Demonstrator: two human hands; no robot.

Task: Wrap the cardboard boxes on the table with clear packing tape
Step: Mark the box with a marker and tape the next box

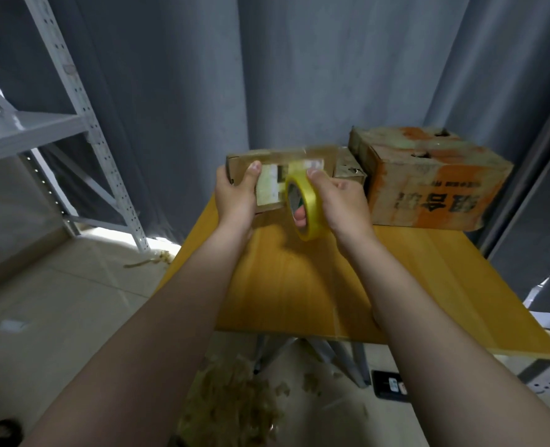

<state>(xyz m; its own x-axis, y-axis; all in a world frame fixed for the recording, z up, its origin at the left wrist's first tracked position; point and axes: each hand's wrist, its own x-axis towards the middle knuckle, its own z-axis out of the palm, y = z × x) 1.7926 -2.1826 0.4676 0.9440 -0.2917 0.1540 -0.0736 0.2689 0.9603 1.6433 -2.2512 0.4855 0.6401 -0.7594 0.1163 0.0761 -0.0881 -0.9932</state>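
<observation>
A small brown cardboard box point(312, 154) is lifted above the far part of the yellow wooden table point(315, 285). My left hand point(236, 191) grips its left end, thumb on the near face by a pale label. My right hand point(338, 198) holds a roll of yellowish clear packing tape point(306, 206), thumb on the rim and fingers through the core, pressed against the box's near face. A larger worn box with orange print point(428, 179) sits on the table at the back right. Another small box point(351, 169) lies between them, mostly hidden.
A grey metal shelf rack point(73, 124) stands at the left. Grey curtains hang behind the table. Crumpled used tape point(235, 401) litters the tiled floor under the near table edge, beside a dark phone-like object point(391, 385). A metal post point(525, 175) rises at the right.
</observation>
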